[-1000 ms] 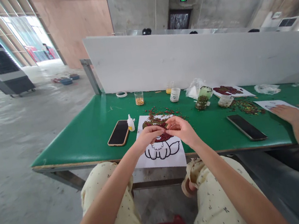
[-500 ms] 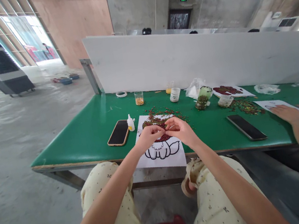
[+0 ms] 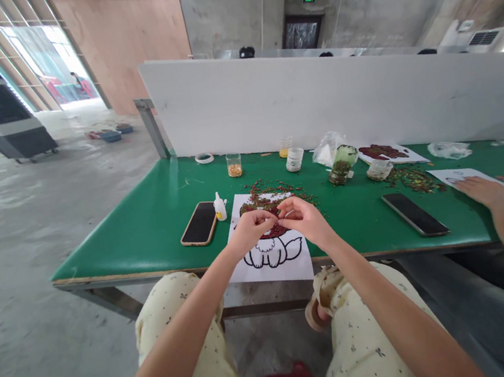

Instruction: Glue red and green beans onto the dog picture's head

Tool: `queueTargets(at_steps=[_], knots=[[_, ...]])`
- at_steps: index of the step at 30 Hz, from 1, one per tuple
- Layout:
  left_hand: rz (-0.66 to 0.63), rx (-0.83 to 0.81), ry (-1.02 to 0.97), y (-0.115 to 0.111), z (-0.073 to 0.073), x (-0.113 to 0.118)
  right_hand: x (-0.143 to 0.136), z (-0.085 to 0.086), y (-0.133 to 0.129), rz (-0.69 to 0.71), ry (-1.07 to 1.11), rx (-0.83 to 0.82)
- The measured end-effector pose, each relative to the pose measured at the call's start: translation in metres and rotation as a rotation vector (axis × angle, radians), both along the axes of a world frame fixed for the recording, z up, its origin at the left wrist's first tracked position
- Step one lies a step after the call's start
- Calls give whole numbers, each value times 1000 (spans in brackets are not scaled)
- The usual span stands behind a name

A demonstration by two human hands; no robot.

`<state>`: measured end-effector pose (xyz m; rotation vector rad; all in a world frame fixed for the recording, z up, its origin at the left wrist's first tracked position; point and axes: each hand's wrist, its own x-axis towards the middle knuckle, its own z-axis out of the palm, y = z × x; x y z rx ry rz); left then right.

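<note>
Both hands meet over a sheet of paper [image 3: 241, 273] printed with a black-outlined animal, its upper part covered in red and green beans or seeds [image 3: 275, 232]. My left hand [image 3: 253, 228] is closed in a pinch, fingertips just above the red patch. My right hand [image 3: 302, 219] pinches too, its thumb and forefinger almost touching the left fingertips. Whatever lies between the fingers is too small to make out. Loose seeds [image 3: 259, 188] are scattered past the paper's top edge. A small white glue bottle [image 3: 220, 207] stands left of the sheet.
Beside the glue bottle lies a phone [image 3: 199, 224]. Along the back stand a cup of yellow kernels [image 3: 234, 166], a clear cup [image 3: 294, 160] and a tipped jar of green seeds [image 3: 343, 165]. Another phone [image 3: 415, 214] lies right. A co-worker's hands [image 3: 482, 190] work over another sheet [image 3: 455, 174].
Almost nothing differs. My hands keep the same pinched pose over the paper, and the co-worker's hands have shifted only slightly.
</note>
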<state>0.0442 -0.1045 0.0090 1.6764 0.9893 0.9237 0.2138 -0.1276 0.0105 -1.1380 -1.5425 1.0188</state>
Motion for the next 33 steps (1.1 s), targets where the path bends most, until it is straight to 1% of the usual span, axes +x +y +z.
queueTargets(at_steps=[7, 12, 16, 19, 21, 23, 25, 26, 30, 33], knots=[[3, 13, 1, 0, 1, -1, 0, 2, 0, -14, 5, 4], [9, 33, 22, 2, -1, -2, -1, 6, -2, -23, 17, -6], [30, 17, 20, 2, 1, -2, 0, 10, -3, -31, 20, -11], [80, -43, -59, 1, 4, -1, 1, 9, -3, -33, 19, -6], [123, -137, -138, 0, 7, -1, 1, 8, -2, -35, 15, -3], [137, -244, -197, -1, 8, -1, 2, 6, -1, -34, 14, 5], [96, -300, -201, -2, 9, -2, 2, 5, 0, -29, 14, 14], [59, -296, -183, -3, 10, -2, 2, 5, 0, -28, 13, 16], [-108, -229, -52, -7, 10, -2, 2, 5, 0, -38, 0, 20], [-152, -207, 8, -8, 11, -2, 3, 5, 1, -49, -3, 27]])
